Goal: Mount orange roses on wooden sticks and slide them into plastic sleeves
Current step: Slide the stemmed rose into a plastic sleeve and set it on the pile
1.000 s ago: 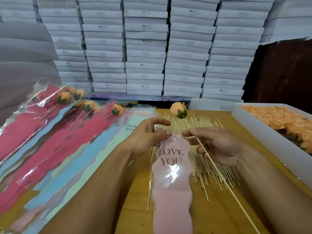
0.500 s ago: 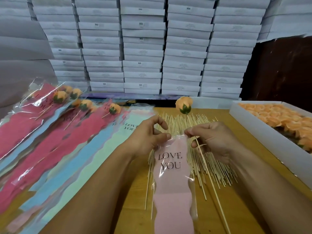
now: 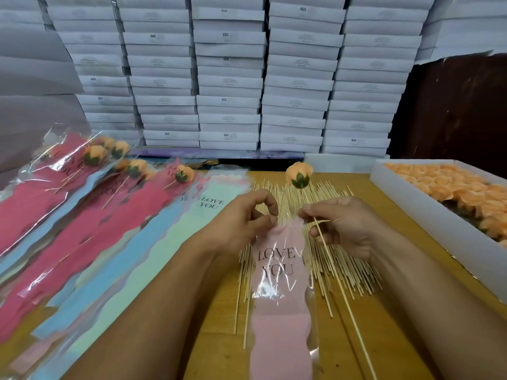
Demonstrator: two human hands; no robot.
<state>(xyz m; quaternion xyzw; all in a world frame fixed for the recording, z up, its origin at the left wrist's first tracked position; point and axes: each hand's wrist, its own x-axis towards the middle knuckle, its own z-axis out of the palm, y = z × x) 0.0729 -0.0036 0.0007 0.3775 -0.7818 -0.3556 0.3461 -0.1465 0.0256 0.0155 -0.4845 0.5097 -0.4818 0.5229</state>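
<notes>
A: Stacked white boxes (image 3: 227, 78) across the back, from ten to two o'clock; wooden table (image 3: 384, 338) below. White tray (image 3: 411, 215) of loose orange roses at three o'clock. Finished sleeves (image 3: 82, 215) fanned out at nine, roses already inside.

B: And nearer in?

A: Heap of loose sticks (image 3: 343, 270) at centre, under both hands. Pink sleeve (image 3: 277, 283) on top, mouth at twelve, tail running off toward six.

B: Handling?

A: Thin, slippery film, probably clingy at the mouth; best taken by its top edges. Rose (image 3: 299, 175) at twelve o'clock, light and likely easy to crush, so better steered by its stick (image 3: 334, 272), stiff but thin.

B: Fingers?

A: Left hand (image 3: 241, 223): thumb and forefinger pinching the sleeve's left top edge, other fingers curled. Right hand (image 3: 343, 226): fingertips nipping the right top edge, stick gripped too, passing down toward five o'clock. Not yet inside the sleeve.
</notes>
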